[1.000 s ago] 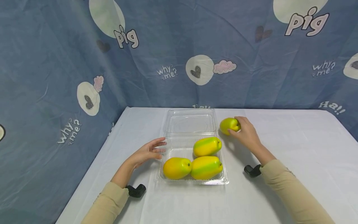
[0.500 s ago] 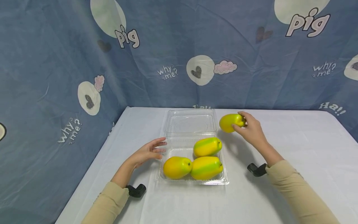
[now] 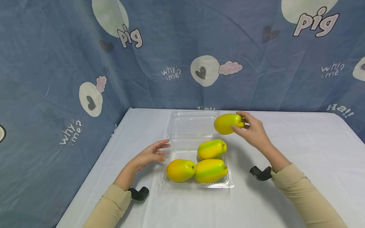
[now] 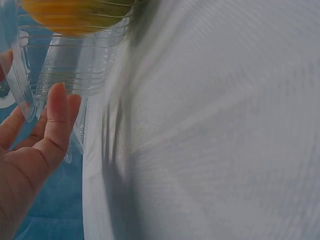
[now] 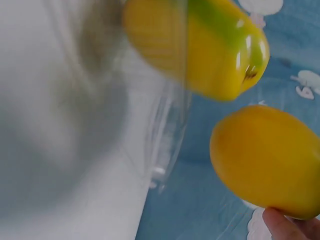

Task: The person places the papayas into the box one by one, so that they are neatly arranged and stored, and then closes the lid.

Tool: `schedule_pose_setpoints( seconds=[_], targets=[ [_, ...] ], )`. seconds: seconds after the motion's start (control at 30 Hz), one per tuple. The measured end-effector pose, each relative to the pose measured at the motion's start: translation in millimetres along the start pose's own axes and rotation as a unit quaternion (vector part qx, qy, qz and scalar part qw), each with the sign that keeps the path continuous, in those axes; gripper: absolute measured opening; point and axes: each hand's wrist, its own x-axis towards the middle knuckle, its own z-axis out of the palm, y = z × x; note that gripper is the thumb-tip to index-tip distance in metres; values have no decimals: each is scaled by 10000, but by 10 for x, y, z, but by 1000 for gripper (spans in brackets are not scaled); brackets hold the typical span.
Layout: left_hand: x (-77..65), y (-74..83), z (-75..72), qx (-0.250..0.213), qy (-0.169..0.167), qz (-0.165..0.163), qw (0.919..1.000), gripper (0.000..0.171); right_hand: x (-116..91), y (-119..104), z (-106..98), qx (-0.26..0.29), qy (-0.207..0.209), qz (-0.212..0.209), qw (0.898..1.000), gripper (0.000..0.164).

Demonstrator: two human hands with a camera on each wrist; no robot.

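White-cloth tabletop (image 3: 302,142): R hand (image 3: 254,130) grips oval yellow-green fruit (image 3: 226,124) in air, shifted L vs. before, nr. open lid of clear plastic hinged box (image 3: 183,155); L hand (image 3: 149,155), fingers parted, unmoved beside box; 3 similar fruits (image 3: 211,171) inside.

The white, cloth-covered surface (image 3: 185,209) looks matt and finely woven, though the left wrist view is dim. The clear, hinged plastic box (image 3: 181,155) is thin and glossy, with ribbed walls. Three yellow-and-green oval fruits (image 3: 211,171) along its near and right edges have smooth, shiny skins, as does the raised yellow-green oval fruit (image 3: 226,124). Beyond the surface's far edge, blue printed cloth (image 3: 159,28) hangs matt and creased.
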Motion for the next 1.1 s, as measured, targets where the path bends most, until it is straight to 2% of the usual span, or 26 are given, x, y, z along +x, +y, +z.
schedule_pose_setpoints(
  seconds=[0.33, 0.63, 1.1],
  targets=[
    [-5, 17, 9, -68, -11, -11, 10000, 73, -63, -219, 129, 344, -480, -202, 9981, 51],
    [9, 26, 20, -64, -22, 15, 10000, 74, -70, -286, 301, 654, -1073, -250, 9918, 48],
    [26, 18, 35, -45, -86, -73, 9999, 76, -103, -361, 527, 962, -1604, -417, 9815, 45]
  ],
)
